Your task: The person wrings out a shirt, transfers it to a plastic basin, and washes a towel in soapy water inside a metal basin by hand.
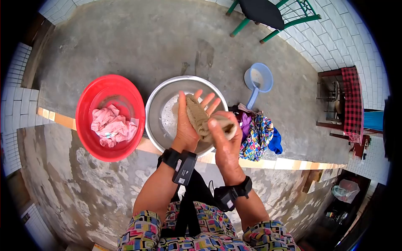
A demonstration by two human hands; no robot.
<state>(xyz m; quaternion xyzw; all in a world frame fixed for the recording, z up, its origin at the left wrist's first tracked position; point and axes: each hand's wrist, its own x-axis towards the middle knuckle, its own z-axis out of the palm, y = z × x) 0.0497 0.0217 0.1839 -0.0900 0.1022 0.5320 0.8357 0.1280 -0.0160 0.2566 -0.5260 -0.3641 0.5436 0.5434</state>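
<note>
A wet beige sock (196, 115) is stretched over the metal basin (151, 121), its opening turned toward the right. My right hand (226, 136) is wrapped around the open end, thumb across the top. Against the palm of my left hand (186, 125) lies the rest of the sock; that hand's fingers are stretched out and spread, not closed on the fabric. Below both hands, cloudy water with suds shows in the basin, partly hidden by them.
To the left stands a red basin (86, 125) with pink wet cloth (113, 125) in it. On the right lie a pile of colourful clothes (257, 134) and a blue long-handled dipper (261, 75). A green-framed chair (264, 12) stands at the back. A tiled ledge edge (289, 163) runs before me.
</note>
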